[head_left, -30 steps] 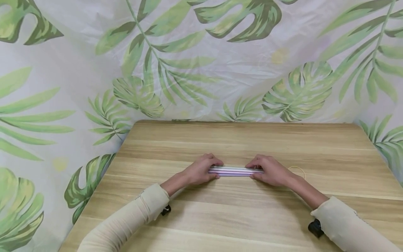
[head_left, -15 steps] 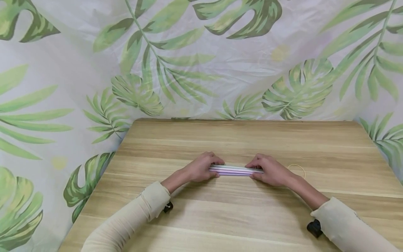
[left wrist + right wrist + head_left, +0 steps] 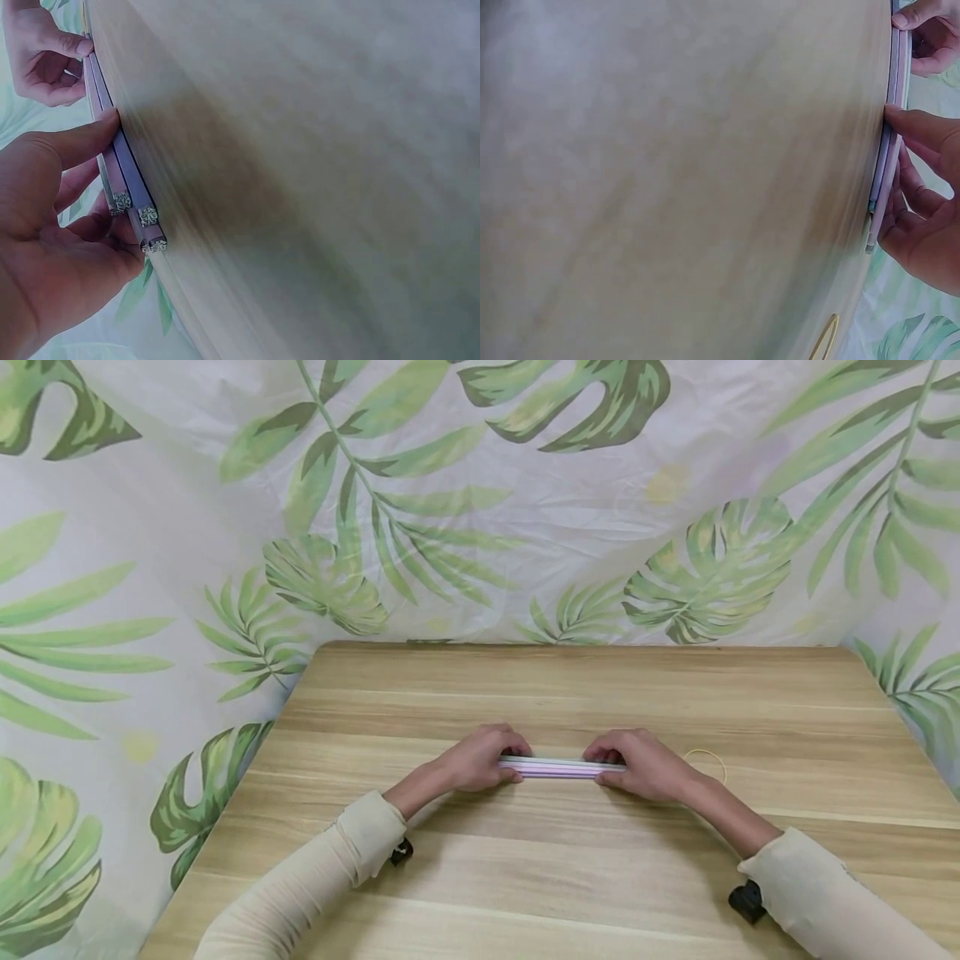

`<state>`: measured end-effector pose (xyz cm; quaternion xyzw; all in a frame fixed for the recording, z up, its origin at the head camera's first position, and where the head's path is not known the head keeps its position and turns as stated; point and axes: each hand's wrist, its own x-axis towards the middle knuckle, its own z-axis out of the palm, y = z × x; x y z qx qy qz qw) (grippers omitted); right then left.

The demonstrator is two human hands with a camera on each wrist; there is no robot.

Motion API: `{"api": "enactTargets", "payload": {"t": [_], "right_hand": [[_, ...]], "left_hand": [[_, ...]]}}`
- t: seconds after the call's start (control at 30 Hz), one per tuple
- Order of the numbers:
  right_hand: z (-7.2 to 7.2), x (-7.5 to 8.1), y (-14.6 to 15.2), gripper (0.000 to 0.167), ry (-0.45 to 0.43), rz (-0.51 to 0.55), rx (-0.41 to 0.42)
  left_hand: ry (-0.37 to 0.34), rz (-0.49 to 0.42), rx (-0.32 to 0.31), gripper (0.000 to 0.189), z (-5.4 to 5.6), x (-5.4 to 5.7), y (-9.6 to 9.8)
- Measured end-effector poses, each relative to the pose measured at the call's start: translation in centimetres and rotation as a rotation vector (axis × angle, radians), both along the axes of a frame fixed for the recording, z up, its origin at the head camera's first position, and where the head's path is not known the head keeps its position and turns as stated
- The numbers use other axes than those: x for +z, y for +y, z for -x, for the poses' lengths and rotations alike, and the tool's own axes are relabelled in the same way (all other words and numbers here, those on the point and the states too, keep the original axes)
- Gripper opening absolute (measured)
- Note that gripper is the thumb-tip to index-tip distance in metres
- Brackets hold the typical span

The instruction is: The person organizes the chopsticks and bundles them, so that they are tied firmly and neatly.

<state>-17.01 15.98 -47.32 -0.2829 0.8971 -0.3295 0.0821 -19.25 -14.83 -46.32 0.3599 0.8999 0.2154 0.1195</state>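
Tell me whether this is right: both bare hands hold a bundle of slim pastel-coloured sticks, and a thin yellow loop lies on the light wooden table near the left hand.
Wrong on one point: the thin yellow loop lies near the right hand, not the left hand, as the head view shows. Both hands do hold the bundle of slim pastel-coloured sticks.

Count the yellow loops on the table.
1: the thin yellow loop lies on the wooden table beside the right hand, partly hidden by the wrist in the head view. Others may be hidden.
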Motion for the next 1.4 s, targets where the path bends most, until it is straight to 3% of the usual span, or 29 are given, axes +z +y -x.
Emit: {"api": "enactTargets", "payload": {"t": [0.17,0.43,0.63,1.13,1.4], "right_hand": [[-0.05,0.14,0.11,0.024,-0.007,-0.014,0.009],[-0.42,0.19,0.06,0.016,0.062,-0.046,0.020],[-0.47,0.32,0.05,0.014,0.010,-0.007,0.011],[-0.54,0.51,-0.30,0.022,0.039,-0.016,0.007],[-0.71,0.65,-0.38,0.024,0.065,-0.034,0.017]], "left_hand": [[-0.004,0.016,-0.007,0.027,0.04,-0.20,0.08],[0.010,0.032,-0.019,0.023,-0.08,0.04,0.15],[-0.010,0.026,-0.007,0.025,-0.08,0.17,0.37],[0.004,0.016,-0.002,0.034,-0.23,0.31,0.60],[0.049,0.029,-0.003,0.036,-0.33,0.33,0.86]]}}
